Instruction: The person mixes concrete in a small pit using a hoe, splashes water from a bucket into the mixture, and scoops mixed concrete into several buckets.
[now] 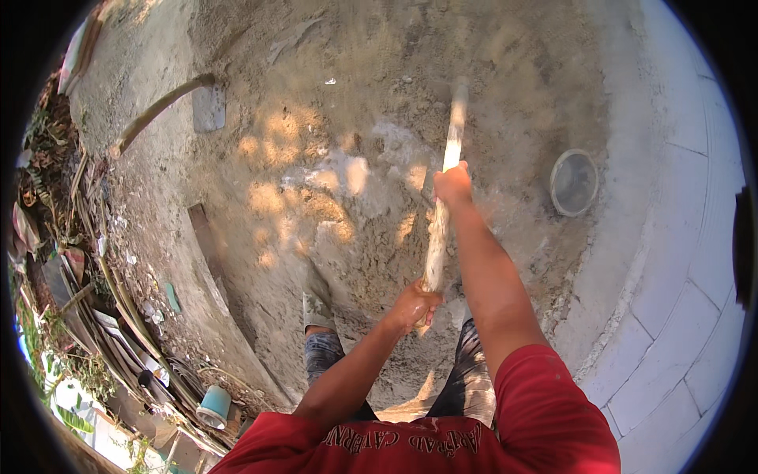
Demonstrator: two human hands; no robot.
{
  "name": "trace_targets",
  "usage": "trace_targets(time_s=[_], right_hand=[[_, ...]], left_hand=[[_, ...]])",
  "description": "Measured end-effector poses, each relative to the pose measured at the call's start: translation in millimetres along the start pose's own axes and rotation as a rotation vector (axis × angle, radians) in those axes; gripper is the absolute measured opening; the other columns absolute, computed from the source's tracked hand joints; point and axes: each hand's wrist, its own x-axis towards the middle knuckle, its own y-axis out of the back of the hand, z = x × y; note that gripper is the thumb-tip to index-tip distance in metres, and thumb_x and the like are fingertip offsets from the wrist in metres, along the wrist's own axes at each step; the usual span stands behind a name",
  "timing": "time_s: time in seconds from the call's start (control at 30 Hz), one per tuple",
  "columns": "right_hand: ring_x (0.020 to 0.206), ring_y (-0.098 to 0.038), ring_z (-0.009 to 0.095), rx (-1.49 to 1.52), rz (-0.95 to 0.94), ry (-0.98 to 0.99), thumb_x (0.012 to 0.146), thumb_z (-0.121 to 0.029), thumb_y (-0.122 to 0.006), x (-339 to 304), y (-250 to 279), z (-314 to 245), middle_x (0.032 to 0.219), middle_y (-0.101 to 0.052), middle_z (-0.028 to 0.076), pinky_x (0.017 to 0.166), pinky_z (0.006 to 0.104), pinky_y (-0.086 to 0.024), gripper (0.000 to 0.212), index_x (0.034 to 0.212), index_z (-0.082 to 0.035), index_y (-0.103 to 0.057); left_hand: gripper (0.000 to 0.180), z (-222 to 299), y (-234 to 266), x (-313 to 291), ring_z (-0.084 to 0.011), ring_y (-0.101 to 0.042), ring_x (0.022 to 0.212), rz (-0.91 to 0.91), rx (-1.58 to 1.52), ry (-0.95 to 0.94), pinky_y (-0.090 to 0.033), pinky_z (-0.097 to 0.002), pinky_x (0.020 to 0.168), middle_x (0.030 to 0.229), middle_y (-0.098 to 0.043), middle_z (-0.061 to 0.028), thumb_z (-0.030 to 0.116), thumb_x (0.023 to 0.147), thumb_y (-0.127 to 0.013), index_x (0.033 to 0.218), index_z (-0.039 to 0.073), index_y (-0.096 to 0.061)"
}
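Head view: we see the right hand point(452, 185) clasped around the upper part of a pale wooden handle point(439, 225), and the left hand point(414, 305) closed on its lower end, near the body. The handle slants away over a mound of grey sand and mortar mix point(332, 197); its far end is blurred. A round metal pan point(573, 182) lies right, a second shovel point(207, 107) upper left.
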Motion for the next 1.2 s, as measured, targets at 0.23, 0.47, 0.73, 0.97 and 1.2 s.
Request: trace_targets(time_s=[0.23, 0.47, 0.73, 0.97, 1.2], right_hand=[[0.061, -0.068, 0.033, -0.085, -0.102, -0.126, 0.086, -0.006, -0.059, -181, -131, 166, 0.085, -0.065, 0.025, 0.051, 0.0413, -0.055, 0.045, 0.122, 0.005, -0.034], [0.043, -0.056, 0.021, 0.706, -0.251, -0.463, 0.088, -0.005, -0.06, -385, -101, 138, 0.066, -0.053, 0.01, 0.037, 0.0371, -0.049, 0.038, 0.111, -0.005, -0.03], [0.052, -0.054, 0.017, 0.846, 0.145, -0.081, 0.092, -0.013, -0.059, -35, 60, 102, 0.073, -0.052, 0.007, 0.044, 0.0322, -0.049, 0.026, 0.108, -0.001, -0.041], [0.05, -0.057, 0.021, 0.687, 0.068, -0.202, 0.091, -0.017, -0.057, 103, 101, 125, 0.067, -0.057, 0.01, 0.047, 0.0356, -0.053, 0.021, 0.084, 0.003, -0.057], [0.048, -0.056, 0.022, 0.553, -0.002, -0.497, 0.091, -0.014, -0.059, -86, -48, 212, 0.066, -0.057, 0.013, 0.042, 0.0387, -0.051, 0.025, 0.097, 0.01, -0.056]], left_hand=[[0.03, -192, 58, -131, -0.013, -0.048, 0.04, 0.039, -0.102, 0.309, -0.04, -0.0292, 0.038, 0.059, -0.051, -0.0014, 0.01, 0.082, -0.074, 0.1, 0.004, -0.051], [0.054, -176, 92, -300, -0.0335, -0.07, 0.094, 0.158, 0.721, 0.548, -0.052, -0.0394, 0.08, 0.094, -0.072, -0.0188, 0.041, 0.079, -0.08, 0.112, 0.002, -0.064], [0.023, -79, -13, 43, -0.047, -0.067, 0.077, 0.365, 1.233, -0.333, -0.053, -0.055, 0.066, 0.079, -0.066, -0.028, 0.016, 0.088, -0.06, 0.104, 0.0, -0.055], [0.019, -3, -76, 133, -0.0456, -0.068, 0.086, 0.401, 1.176, -0.308, -0.055, -0.053, 0.077, 0.092, -0.068, -0.0282, 0.012, 0.087, -0.056, 0.103, 0.001, -0.055], [0.027, -180, 35, 6, -0.0464, -0.068, 0.083, 0.35, 1.185, -0.056, -0.055, -0.055, 0.075, 0.087, -0.067, -0.0291, 0.012, 0.081, -0.063, 0.102, 0.0, -0.053]])
